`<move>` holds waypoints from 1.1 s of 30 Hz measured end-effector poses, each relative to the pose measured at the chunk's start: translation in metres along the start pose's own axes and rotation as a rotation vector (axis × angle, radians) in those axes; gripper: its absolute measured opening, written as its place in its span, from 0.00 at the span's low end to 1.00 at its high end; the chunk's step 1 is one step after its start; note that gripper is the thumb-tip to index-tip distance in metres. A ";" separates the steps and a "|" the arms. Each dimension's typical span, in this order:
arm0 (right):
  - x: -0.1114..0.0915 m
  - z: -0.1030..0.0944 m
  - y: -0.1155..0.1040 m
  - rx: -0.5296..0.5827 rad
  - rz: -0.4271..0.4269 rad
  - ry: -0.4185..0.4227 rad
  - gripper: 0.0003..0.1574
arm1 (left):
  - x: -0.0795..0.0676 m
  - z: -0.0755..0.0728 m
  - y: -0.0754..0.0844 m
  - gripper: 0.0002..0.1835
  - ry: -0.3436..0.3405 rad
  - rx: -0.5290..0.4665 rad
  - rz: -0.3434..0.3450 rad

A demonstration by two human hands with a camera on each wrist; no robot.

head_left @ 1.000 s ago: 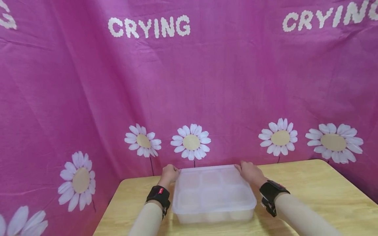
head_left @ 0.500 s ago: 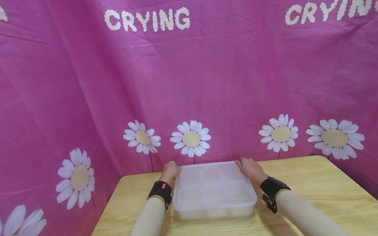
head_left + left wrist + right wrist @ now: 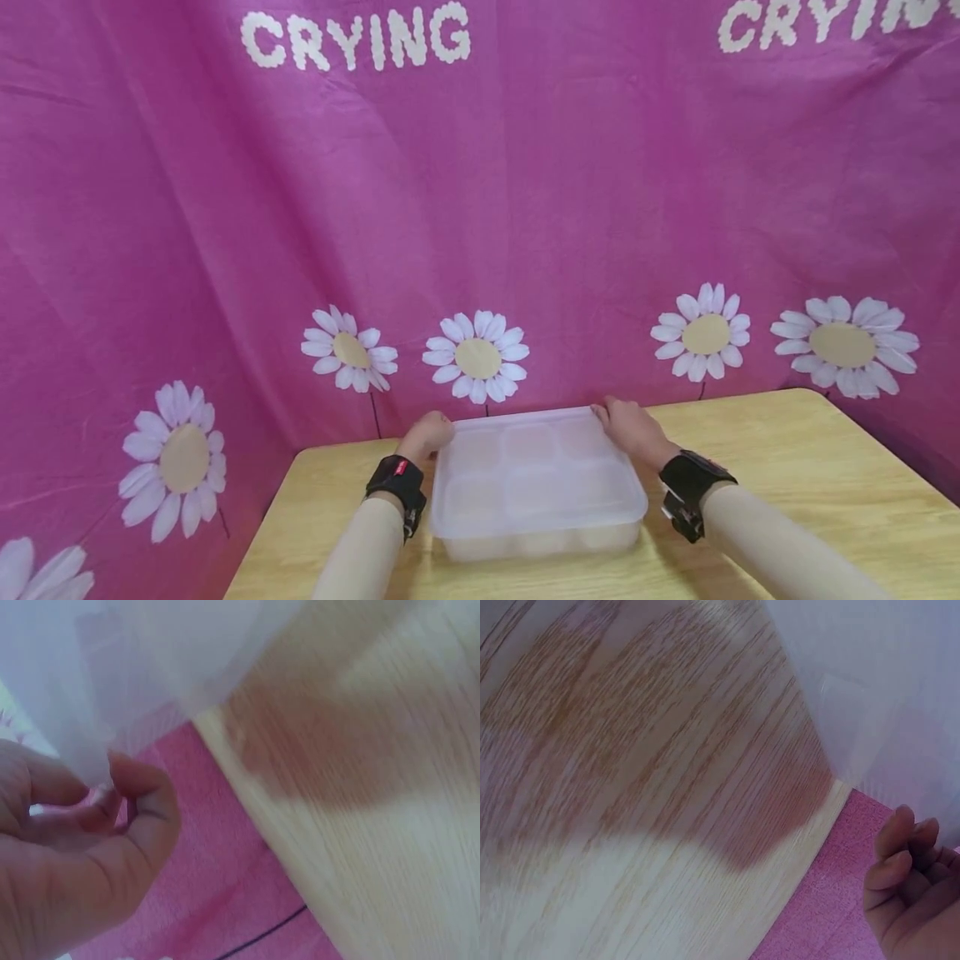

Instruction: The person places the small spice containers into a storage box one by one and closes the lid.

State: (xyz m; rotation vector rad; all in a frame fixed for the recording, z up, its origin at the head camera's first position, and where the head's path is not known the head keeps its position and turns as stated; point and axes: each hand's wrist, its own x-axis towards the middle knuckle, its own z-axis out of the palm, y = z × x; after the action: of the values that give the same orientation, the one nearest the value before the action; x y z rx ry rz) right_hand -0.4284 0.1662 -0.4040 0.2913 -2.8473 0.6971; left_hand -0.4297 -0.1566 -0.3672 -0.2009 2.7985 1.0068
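A translucent plastic storage box (image 3: 540,546) with a frosted lid (image 3: 540,479) sits on the wooden table, several rounded compartments showing dimly through the top. At its far left corner, my left hand (image 3: 427,433) holds the lid's edge. The left wrist view shows that hand (image 3: 90,855) pinching the corner between thumb and curled fingers. My right hand (image 3: 633,429) grips the far right corner, its thumb side over the lid's edge. In the right wrist view, the curled fingers (image 3: 891,871) come up right at the lid's rim; the thumb is hidden there.
The pale wooden table (image 3: 787,475) ends just beyond the box's far side. A pink-purple cloth (image 3: 562,208) with white daisies and "CRYING" lettering hangs behind it and along the left. Black straps (image 3: 397,483) circle both wrists.
The head view has shifted slightly, so the cloth and table sit a little higher. Both hands stay at the lid's far corners, and the box keeps nearly the same place.
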 end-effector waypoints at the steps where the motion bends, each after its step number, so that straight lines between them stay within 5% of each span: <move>1: -0.001 0.001 0.000 0.002 -0.003 0.004 0.19 | -0.002 0.001 0.001 0.12 0.015 0.031 0.006; 7: 0.003 -0.005 0.000 -0.007 -0.023 0.017 0.19 | -0.006 0.006 0.003 0.05 0.186 0.248 0.158; 13: 0.006 -0.010 0.003 -0.055 0.024 -0.014 0.22 | -0.003 0.011 0.002 0.13 0.267 0.497 0.348; 19: -0.002 -0.002 -0.003 -0.049 0.048 -0.053 0.22 | -0.010 0.004 0.007 0.12 0.187 0.331 0.252; 25: -0.008 0.001 -0.013 -0.049 0.025 -0.026 0.21 | -0.024 -0.002 0.012 0.11 0.159 0.390 0.163; 33: -0.009 -0.002 -0.003 -0.006 0.055 0.012 0.21 | -0.032 0.017 0.022 0.16 0.393 0.522 0.212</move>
State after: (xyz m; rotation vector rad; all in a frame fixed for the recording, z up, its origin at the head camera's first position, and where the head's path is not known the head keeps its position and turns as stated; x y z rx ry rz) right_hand -0.4193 0.1659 -0.4034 0.2085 -2.8550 0.6986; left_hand -0.4006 -0.1268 -0.3601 -0.0352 3.3773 0.2495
